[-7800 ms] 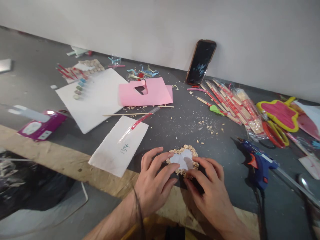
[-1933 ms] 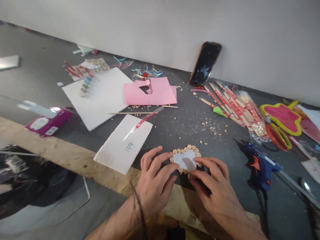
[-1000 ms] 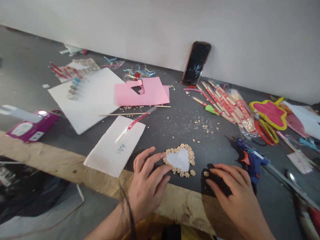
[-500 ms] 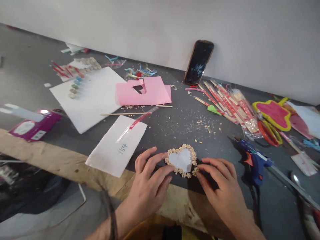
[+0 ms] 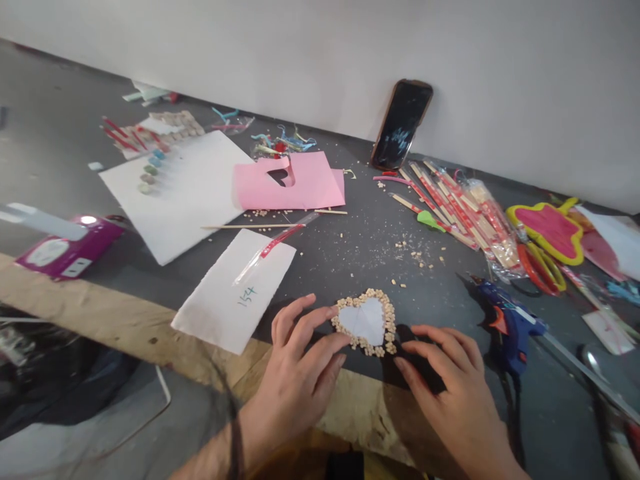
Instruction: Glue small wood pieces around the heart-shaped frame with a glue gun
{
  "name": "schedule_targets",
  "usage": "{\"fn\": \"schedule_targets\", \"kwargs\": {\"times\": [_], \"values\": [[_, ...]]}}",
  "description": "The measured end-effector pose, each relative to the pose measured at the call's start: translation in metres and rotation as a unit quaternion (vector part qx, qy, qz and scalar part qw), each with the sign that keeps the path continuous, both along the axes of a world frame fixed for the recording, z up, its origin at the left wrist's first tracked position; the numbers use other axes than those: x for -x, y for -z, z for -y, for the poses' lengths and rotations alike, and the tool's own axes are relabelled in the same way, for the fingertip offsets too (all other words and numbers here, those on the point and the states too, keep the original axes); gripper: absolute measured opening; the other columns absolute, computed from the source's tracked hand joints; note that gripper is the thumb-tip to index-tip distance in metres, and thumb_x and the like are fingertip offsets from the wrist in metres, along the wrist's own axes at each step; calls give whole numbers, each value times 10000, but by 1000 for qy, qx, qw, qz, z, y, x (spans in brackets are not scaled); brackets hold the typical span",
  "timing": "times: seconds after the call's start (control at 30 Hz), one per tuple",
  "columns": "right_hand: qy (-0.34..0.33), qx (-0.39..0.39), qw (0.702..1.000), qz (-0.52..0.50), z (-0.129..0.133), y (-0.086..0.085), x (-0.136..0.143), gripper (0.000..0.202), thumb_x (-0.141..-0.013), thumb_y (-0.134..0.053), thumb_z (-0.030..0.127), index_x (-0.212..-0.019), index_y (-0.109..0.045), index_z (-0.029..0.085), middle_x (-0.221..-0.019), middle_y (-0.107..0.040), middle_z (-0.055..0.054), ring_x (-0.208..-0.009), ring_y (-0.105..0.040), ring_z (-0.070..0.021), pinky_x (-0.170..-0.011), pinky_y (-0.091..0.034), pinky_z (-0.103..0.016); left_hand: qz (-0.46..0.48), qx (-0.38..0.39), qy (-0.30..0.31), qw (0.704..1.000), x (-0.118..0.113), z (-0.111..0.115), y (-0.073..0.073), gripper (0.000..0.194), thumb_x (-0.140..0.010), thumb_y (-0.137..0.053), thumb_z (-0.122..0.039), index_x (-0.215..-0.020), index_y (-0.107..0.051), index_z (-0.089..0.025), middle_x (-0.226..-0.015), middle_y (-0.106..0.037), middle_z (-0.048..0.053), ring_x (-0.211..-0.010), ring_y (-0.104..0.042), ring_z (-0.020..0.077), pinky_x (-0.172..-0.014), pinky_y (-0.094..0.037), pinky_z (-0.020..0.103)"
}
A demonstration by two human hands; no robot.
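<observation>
On the dark tabletop [image 5: 330, 267], near its closest edge, lies a white paper heart [image 5: 363, 323] ringed by small pale clusters [image 5: 390, 327]; the left hand [image 5: 303, 363], fingers spread, has fingertips touching the heart's left border; the right hand [image 5: 450, 380] is just beside the lower right, thumb and fingers parted; farther right lies a blue glue gun [image 5: 514, 333] (its trigger is orange-red).

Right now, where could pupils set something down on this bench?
Dark tabletop lies bare between the purple device, large white sheet and numbered card, and between the paper heart, right hand and glue gun. Wrapped sticks crowd the right; crumbs litter the middle.
</observation>
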State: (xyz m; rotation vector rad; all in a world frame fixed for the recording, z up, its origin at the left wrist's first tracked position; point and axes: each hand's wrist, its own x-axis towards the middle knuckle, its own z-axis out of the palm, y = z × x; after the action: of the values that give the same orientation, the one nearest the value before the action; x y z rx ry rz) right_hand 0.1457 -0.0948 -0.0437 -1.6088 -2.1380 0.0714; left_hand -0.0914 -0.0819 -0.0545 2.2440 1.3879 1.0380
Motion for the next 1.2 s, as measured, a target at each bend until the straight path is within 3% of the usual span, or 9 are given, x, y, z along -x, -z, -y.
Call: {"fn": "schedule_targets", "kwargs": {"times": [0.23,1.2], "values": [[4,9,1000,9,1,7,4,101,-860,-607,327,-882,-669,250,-1036,-662,-55,-995,-516,-257,-891,-402,-463,0,-5,1,1000,0,0,-1,242,-829,-567,-47,-998,-640,-204,-1224,-545,91,-1283,-364,333,-1004,-385,577],[7,-5,1000,-3,2,7,12,58,-847,-637,273,-897,-661,258,-1054,-646,-47,-994,-496,-254,-875,-379,-442,5,2,8,1000,0,-1,0,247,-847,-569,-38,-1018,-633,-205,-1237,-523,92,-1287,-342,335,-1004,-364,576]]}}
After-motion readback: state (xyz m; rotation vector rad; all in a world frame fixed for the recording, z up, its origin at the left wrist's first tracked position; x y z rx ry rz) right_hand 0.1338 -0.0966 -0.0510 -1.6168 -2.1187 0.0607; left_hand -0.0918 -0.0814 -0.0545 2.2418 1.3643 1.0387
